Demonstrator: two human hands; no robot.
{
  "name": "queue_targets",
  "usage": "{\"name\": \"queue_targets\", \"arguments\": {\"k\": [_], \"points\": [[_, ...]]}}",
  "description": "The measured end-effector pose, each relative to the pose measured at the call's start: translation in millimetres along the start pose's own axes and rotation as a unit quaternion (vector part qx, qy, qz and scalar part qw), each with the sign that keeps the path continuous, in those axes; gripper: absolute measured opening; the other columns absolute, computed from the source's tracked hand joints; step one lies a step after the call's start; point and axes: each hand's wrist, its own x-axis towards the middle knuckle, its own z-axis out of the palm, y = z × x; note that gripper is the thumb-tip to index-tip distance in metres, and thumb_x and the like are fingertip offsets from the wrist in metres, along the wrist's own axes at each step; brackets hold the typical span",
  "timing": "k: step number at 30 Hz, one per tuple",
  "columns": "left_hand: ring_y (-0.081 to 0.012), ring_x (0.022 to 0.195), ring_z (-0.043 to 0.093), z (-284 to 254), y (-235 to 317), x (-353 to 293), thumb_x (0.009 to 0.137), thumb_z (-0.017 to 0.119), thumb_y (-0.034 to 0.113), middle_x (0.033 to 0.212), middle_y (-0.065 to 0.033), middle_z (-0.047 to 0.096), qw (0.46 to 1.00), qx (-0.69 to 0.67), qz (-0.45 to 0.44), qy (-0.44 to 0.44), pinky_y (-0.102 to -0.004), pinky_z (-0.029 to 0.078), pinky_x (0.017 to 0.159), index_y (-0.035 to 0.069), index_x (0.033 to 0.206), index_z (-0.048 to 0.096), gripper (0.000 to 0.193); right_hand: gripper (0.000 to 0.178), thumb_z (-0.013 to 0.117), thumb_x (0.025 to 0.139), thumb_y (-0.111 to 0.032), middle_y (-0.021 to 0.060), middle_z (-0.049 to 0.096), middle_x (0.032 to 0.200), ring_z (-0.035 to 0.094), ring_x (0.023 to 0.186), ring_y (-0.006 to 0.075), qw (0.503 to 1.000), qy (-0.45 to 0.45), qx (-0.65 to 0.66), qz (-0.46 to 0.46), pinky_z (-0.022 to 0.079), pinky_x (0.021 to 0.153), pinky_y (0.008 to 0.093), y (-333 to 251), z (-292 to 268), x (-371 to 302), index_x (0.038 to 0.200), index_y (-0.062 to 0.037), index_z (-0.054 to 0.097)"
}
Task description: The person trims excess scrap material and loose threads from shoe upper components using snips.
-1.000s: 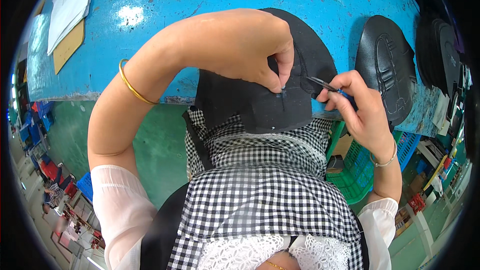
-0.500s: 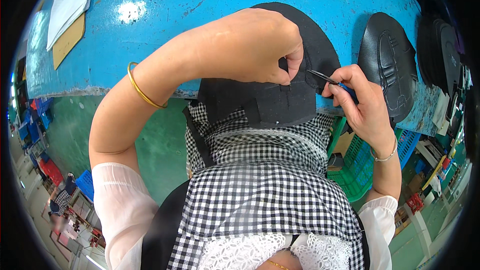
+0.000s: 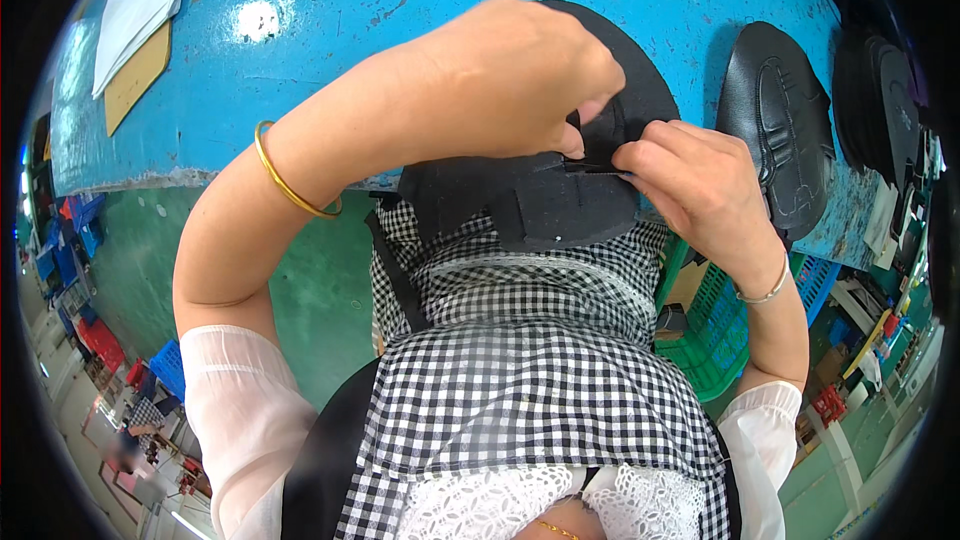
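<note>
A large black flat piece with rounded ends (image 3: 540, 210) lies over the table's near edge and partly above my lap, with seams on its upper face. My left hand (image 3: 530, 80) reaches across it, thumb and fingertips pinched close to its surface; what they grip is hidden. My right hand (image 3: 695, 180) is closed around small scissors, whose handle is covered by the fingers. The thin scissor blade (image 3: 592, 171) points left, low over the black piece just below my left fingertips.
A glossy black stitched piece (image 3: 775, 130) lies to the right on the blue table (image 3: 330, 30). Beyond it stands a stack of black pieces (image 3: 880, 110). Papers (image 3: 140, 10) lie at the far left. A green basket (image 3: 715, 330) stands below the table's right side.
My right hand has moved left and turned over, bringing the scissors to the seam beside my left fingertips. My left hand has shifted slightly right and still pinches.
</note>
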Motion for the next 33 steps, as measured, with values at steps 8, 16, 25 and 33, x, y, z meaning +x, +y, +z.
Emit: {"name": "queue_targets", "arguments": {"k": [8,16,25,33], "points": [[-0.0325,0.071,0.062,-14.7,-13.6,-6.5,0.076,0.076,0.017,0.071,-0.0131,0.063,0.999,0.030,-0.042,0.003,-0.0416,0.048,0.067,0.004,0.085,0.068,0.018,0.016,0.071,0.079,-0.008,0.0055,0.056,0.073,0.061,0.067,0.0236,0.997,-0.055,0.058,-0.017,0.047,0.054,0.0363,8.1,-4.5,9.5,0.087,-0.0084,0.058],[-0.0330,0.072,0.061,-16.1,-7.7,-2.3,0.078,0.069,0.012,0.071,-0.0138,0.062,0.997,0.054,-0.058,-0.022,-0.0432,0.047,0.068,0.002,0.083,0.067,0.011,0.017,0.070,0.083,-0.014,0.0041,0.060,0.075,0.064,0.069,0.0232,0.998,0.027,-0.058,0.022,0.049,0.054,0.0363,5.6,-0.7,16.5,0.093,-0.0103,0.057],[-0.0329,0.074,0.061,-19.3,-10.8,-0.8,0.082,0.069,0.012,0.076,-0.0142,0.064,0.997,0.024,-0.055,-0.044,-0.0422,0.048,0.069,0.004,0.093,0.069,0.013,0.025,0.068,0.091,-0.031,0.0078,0.066,0.079,0.066,0.070,0.0260,0.997,0.043,0.001,0.066,0.049,0.058,0.0368,5.6,1.8,18.9,0.096,-0.0077,0.059],[-0.0170,0.068,0.055,-17.8,-22.5,-5.8,0.089,0.067,0.016,0.075,-0.0049,0.061,0.992,-0.082,-0.094,-0.030,-0.0308,0.046,0.065,0.002,0.098,0.066,0.016,0.018,0.071,0.086,-0.018,0.0072,0.064,0.077,0.066,0.069,0.0270,0.993,0.062,0.033,0.090,0.050,0.058,0.0361,-3.5,-6.1,15.4,0.094,-0.0077,0.059]]}}
